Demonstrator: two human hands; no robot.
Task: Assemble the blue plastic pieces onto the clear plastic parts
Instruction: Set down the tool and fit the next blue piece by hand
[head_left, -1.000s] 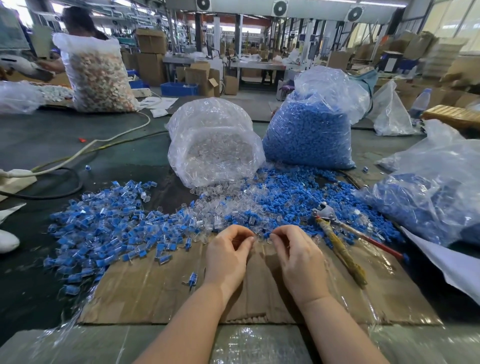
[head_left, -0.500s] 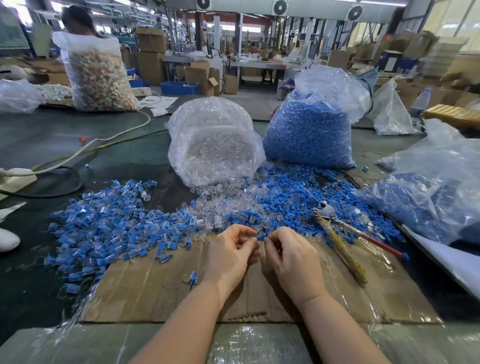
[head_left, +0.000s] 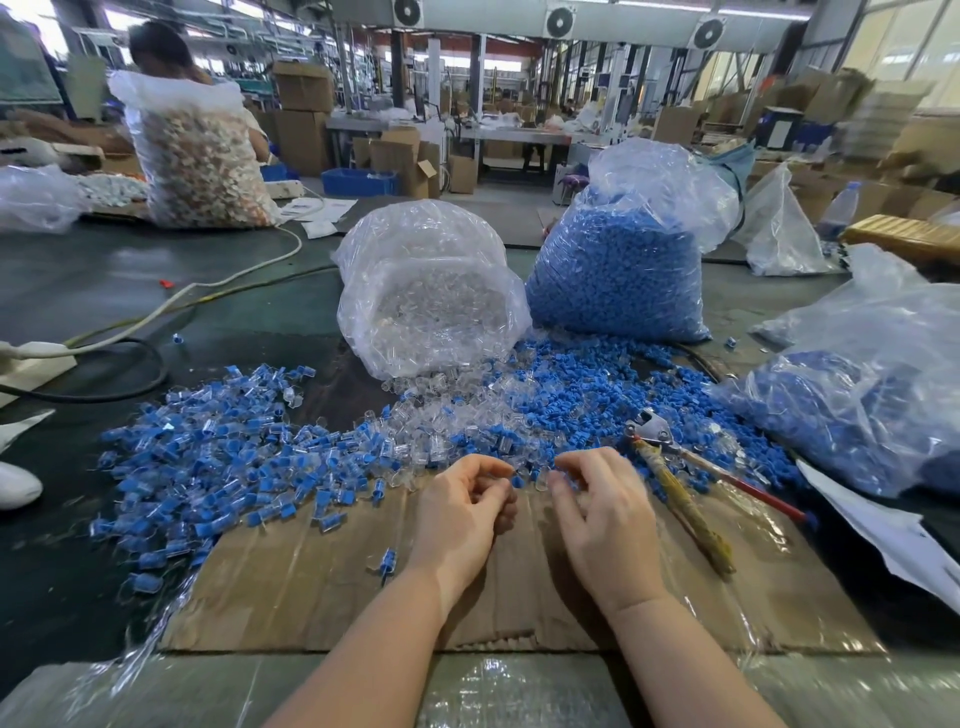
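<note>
Left hand (head_left: 462, 512) curls over the cardboard (head_left: 322, 587), fingertips pinching a blue piece (head_left: 517, 481). Right hand (head_left: 597, 512), fingers bent, picks at the clear parts (head_left: 441, 431) just ahead; whether it grips one, I cannot tell.

Large factory hall, daylight from windows (head_left: 893, 47) at right. Round fans (head_left: 559, 22) mounted along overhead duct. Dark columns (head_left: 399, 67) in mid-distance. Long grey workbench (head_left: 519, 136) across back, stacked cardboard boxes (head_left: 304, 111) left of it. Blue plastic crate (head_left: 358, 182) on floor beside boxes. More cartons (head_left: 831, 98) piled at right. Grey floor (head_left: 493, 195) beyond dark green worktable (head_left: 130, 275). Person (head_left: 156, 49) seated far left, behind tall clear sack.
</note>
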